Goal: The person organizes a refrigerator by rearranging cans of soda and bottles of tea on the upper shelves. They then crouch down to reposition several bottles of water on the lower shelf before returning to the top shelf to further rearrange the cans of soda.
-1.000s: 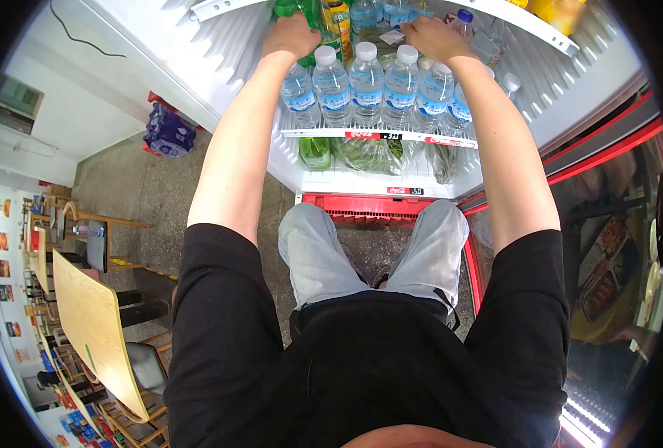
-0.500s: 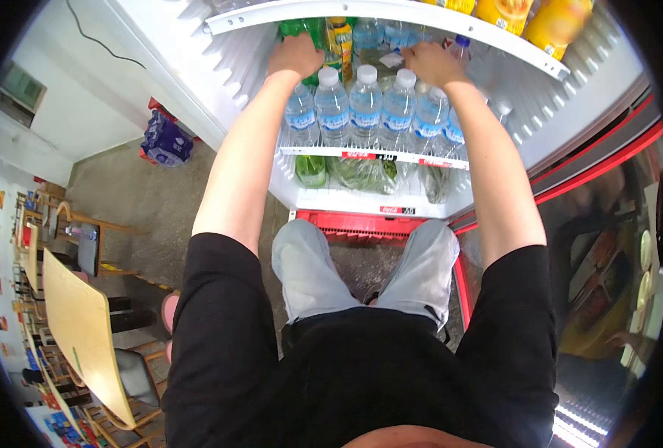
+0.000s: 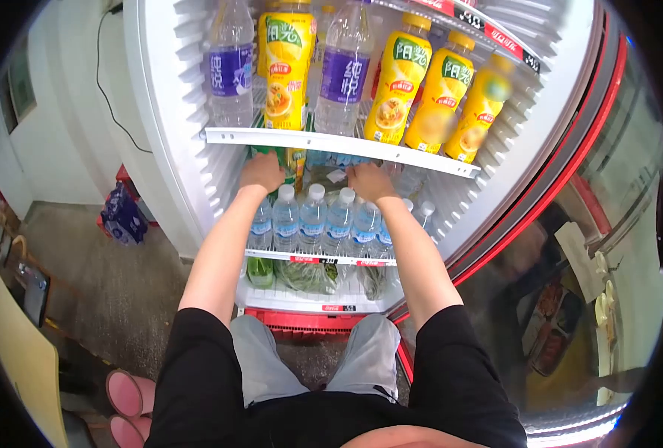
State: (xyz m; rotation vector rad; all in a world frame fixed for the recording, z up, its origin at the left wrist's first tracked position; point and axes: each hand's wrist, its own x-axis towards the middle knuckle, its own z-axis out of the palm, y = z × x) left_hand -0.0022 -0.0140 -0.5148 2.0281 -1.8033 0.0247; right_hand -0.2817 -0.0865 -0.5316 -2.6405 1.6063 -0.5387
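Both my arms reach onto the middle fridge shelf, over a front row of clear water bottles (image 3: 313,220) with white caps and blue labels. My left hand (image 3: 262,172) is closed at the left, against a green bottle (image 3: 266,151) and close to a yellow bottle (image 3: 295,166). What its fingers hold, if anything, is hidden. My right hand (image 3: 371,181) is behind the front row, with curled fingers near a small white piece (image 3: 336,176) and blue-labelled bottles (image 3: 342,159) farther back. Its fingertips are hidden, so I cannot make out what they grip.
Above my hands, the upper shelf edge (image 3: 339,146) carries yellow tea bottles (image 3: 397,82) and purple-labelled water bottles (image 3: 344,71). Bagged greens (image 3: 301,276) and a green bottle (image 3: 259,272) lie below. The open glass door (image 3: 525,299) stands right; a wooden table (image 3: 21,358) left.
My view has tipped upward and shifted, bringing the upper shelf's bottles into full sight. Both hands stay at about the same places on the middle shelf.
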